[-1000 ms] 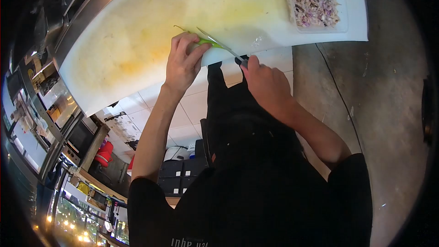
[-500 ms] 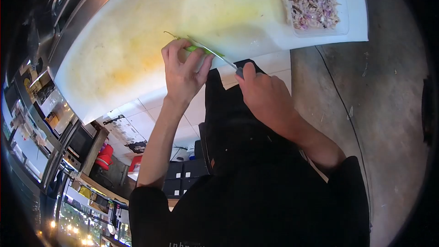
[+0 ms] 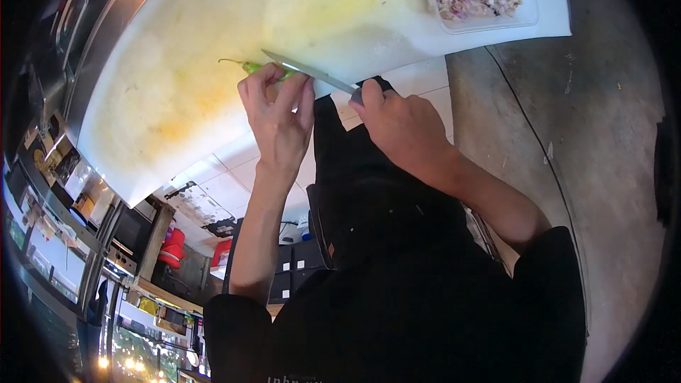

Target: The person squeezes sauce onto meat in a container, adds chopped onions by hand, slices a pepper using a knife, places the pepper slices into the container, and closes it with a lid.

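A green chili pepper point(image 3: 250, 67) with a thin curled stem lies along the near edge of the white cutting board point(image 3: 191, 50). My left hand point(image 3: 279, 113) is closed on it from above, its fingers hiding much of the pepper. In my right hand point(image 3: 408, 124) is a knife point(image 3: 306, 69), gripped by its dark handle. The blade slants up and left, passing just beyond my left fingertips, beside the pepper. Whether its edge touches the pepper I cannot tell.
A clear plastic container point(image 3: 489, 26) of chopped purple-white pieces, probably shallots or onions, stands at the board's right end. A dark cable point(image 3: 528, 117) runs along the concrete floor point(image 3: 610, 170). Below left are a red item point(image 3: 172, 248) and black boxes point(image 3: 301, 259).
My left hand has shifted left with the pepper, showing more of its stem end. The knife has also moved left, its blade now broader to view. The container sits higher in view.
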Demonstrator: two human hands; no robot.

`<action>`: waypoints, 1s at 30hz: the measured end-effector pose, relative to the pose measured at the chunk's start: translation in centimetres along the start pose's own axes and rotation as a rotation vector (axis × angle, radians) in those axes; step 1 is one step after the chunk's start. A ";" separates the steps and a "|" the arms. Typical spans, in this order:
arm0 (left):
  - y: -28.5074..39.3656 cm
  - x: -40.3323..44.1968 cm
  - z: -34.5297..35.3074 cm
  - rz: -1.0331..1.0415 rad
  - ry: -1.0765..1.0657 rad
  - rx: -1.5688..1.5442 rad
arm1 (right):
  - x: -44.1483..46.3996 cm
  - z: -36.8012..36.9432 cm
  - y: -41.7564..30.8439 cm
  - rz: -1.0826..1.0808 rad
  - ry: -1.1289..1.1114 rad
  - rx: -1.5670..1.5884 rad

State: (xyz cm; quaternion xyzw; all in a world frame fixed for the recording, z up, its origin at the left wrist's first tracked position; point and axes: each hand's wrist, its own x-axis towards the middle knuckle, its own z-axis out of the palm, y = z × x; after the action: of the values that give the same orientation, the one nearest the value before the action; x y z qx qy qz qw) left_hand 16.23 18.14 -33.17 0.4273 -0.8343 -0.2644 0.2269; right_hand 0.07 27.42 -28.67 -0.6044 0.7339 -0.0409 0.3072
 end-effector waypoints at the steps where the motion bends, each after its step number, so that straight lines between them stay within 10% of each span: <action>1: 0.0 0.1 0.1 0.007 0.005 -0.005 | -0.2 -0.3 0.1 0.002 0.007 -0.006; 30: -1.7 -0.5 0.8 0.126 0.080 0.019 | 1.0 0.1 -0.7 -0.017 -0.059 0.022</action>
State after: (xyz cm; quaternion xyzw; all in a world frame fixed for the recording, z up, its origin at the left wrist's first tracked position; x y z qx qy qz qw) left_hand 17.03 17.94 -34.88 0.3861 -0.8523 -0.2245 0.2723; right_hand 0.63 26.32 -28.86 -0.6082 0.7188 -0.0340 0.3349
